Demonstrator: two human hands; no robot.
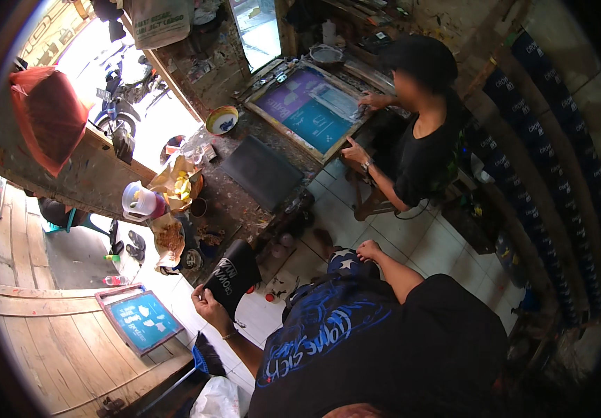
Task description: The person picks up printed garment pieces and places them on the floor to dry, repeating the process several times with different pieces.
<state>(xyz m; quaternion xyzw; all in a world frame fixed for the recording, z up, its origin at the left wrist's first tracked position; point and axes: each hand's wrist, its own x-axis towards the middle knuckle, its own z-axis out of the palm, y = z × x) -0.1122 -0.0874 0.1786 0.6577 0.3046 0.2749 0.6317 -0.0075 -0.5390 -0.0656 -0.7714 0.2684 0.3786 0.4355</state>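
My left hand (210, 308) grips the lower corner of a flat black printed piece (233, 277) with pale lettering. I cannot tell whether it is cloth or leatherette. Its upper end is close to the front of the worktable. My right hand (369, 251) is loosely curled by my knee, beside dark blue cloth with a white star (345, 263); nothing shows in its fingers. On the worktable (239, 202) lies a dark rectangular pad (262, 172).
Across the table, a seated co-worker (422, 132) handles a framed printing screen (318, 115). Snacks (180, 188), a plastic jug (140, 200) and a bowl (222, 120) crowd the left side. Another screen (142, 319) leans low left. Rows of dark printed pieces (516, 104) line the right.
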